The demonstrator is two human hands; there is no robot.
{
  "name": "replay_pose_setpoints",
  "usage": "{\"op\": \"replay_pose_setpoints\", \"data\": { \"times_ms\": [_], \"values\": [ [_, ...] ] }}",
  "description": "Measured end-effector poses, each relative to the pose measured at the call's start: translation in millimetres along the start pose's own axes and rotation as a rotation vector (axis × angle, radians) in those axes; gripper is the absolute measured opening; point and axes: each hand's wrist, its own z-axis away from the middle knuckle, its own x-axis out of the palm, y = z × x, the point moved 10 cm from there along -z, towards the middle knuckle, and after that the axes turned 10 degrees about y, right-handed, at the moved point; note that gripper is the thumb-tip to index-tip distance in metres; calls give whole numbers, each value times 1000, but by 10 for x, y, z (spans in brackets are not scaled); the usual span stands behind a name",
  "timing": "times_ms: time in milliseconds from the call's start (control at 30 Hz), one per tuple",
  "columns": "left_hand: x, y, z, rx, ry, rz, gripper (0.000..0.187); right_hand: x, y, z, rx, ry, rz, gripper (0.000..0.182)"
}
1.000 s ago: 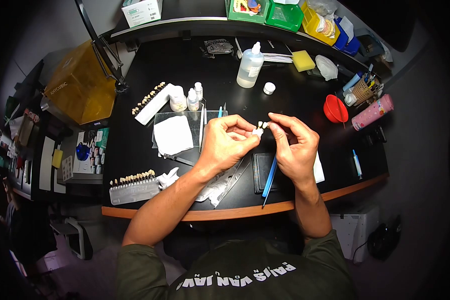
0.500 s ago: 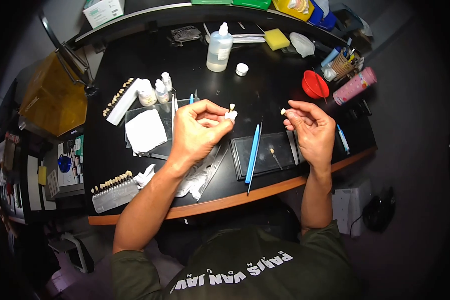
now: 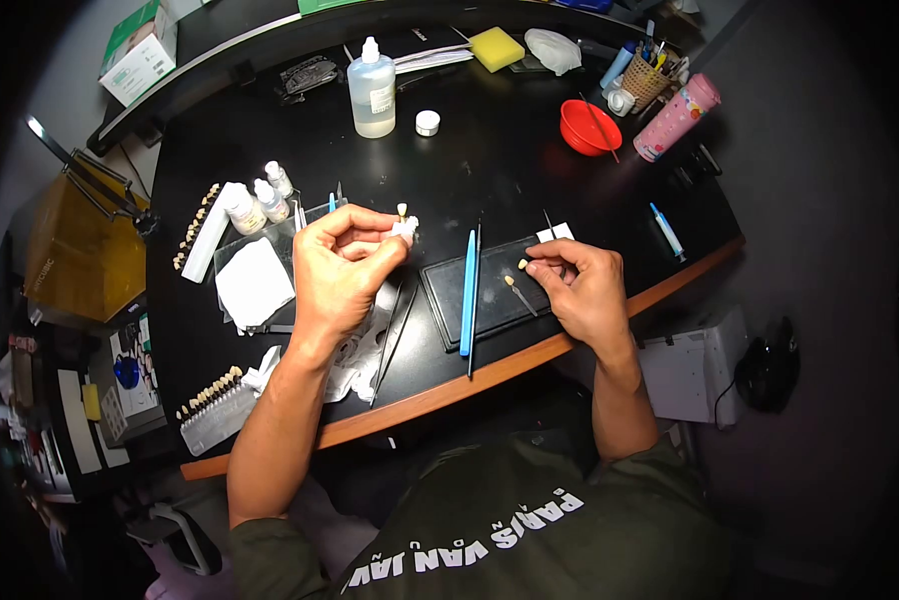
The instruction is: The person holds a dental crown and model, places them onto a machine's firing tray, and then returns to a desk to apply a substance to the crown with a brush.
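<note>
My left hand point(image 3: 345, 265) pinches a small white dental piece point(image 3: 407, 228) between thumb and fingers, with a tooth-coloured crown point(image 3: 403, 210) standing at its top. At the right, my right hand point(image 3: 585, 295) grips a second small tooth-shaped piece point(image 3: 523, 264) at its fingertips; how it is held behind the fingers is hidden. Below that hand lies a black pad point(image 3: 445, 290) bearing a shade tab point(image 3: 511, 282) with a metal stem. Across the pad's left part rest a blue-handled instrument point(image 3: 468, 300) and a thin dark one beside it.
At the left are shade tab racks point(image 3: 215, 420), small white bottles point(image 3: 242, 208) and a folded white tissue point(image 3: 256, 284). Further back stand a large liquid bottle point(image 3: 372, 95), a red bowl point(image 3: 588, 130) and a pink tumbler point(image 3: 678, 118). A syringe point(image 3: 668, 232) lies right.
The view has turned and shifted. My right hand has lowered toward the pad with its tooth piece, near the lying shade tab. My left hand keeps its grip on the white piece.
</note>
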Motion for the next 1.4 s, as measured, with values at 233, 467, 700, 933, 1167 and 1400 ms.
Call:
{"op": "replay_pose_setpoints", "data": {
  "times_ms": [233, 467, 700, 933, 1167, 1400],
  "values": [
    [18, 6, 5, -8, -13, -5, 15, 45, 10, -42, 67, -42, -65, 16],
    [35, 51, 22, 16, -13, -20, 9, 76, -49, 5, 32, -108, 26, 15],
    [52, -1, 26, 18, -38, -28, 13, 44, -122, 8, -105, -63, 119, 10],
    [60, 0, 24, 18, -43, -9, 15, 155, -230, 143, -185, -80, 85, 11],
    [69, 26, 20, 30, -25, -8, 10, 117, -482, 110, -242, 4, 71, 7],
    [68, 34, 25, 25, -52, -88, 13, 309, -339, 21, 68, -86, -298, 5]
  ]
}}
